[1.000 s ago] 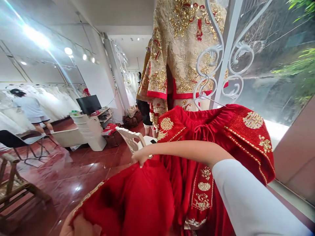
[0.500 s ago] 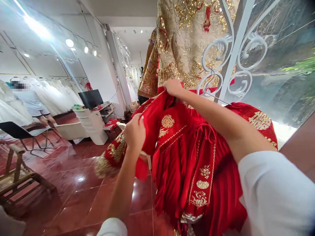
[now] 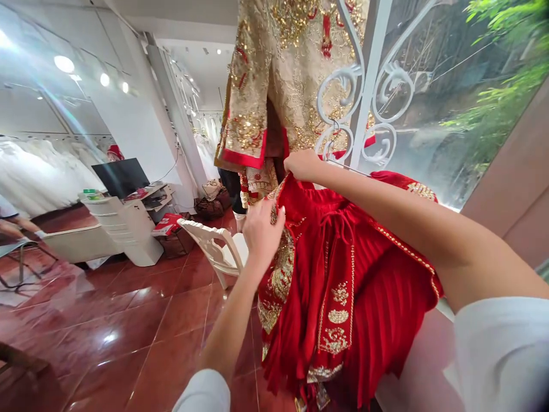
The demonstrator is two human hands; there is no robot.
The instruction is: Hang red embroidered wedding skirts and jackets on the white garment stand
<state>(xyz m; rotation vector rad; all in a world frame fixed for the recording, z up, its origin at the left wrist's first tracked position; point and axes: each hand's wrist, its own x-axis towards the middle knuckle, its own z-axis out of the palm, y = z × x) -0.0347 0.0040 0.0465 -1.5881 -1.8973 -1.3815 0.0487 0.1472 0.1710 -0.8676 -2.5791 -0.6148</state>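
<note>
A red pleated garment with gold embroidery hangs from a hanger on a white scrolled metal stand. My right hand is closed on the top edge of the red garment, close to the hanger wire. My left hand grips the garment's left edge, fingers wrapped round the gold-trimmed cloth. Behind and above hangs a beige and gold embroidered robe with red trim.
A white plastic chair stands just left of the garment on the glossy red tile floor. A white desk with a dark monitor is further left. White dresses line the wall. A window is on the right.
The red sleeve that my left hand held out to the left now hangs down along the garment's side. My left hand moved right and up; the view shifted right.
</note>
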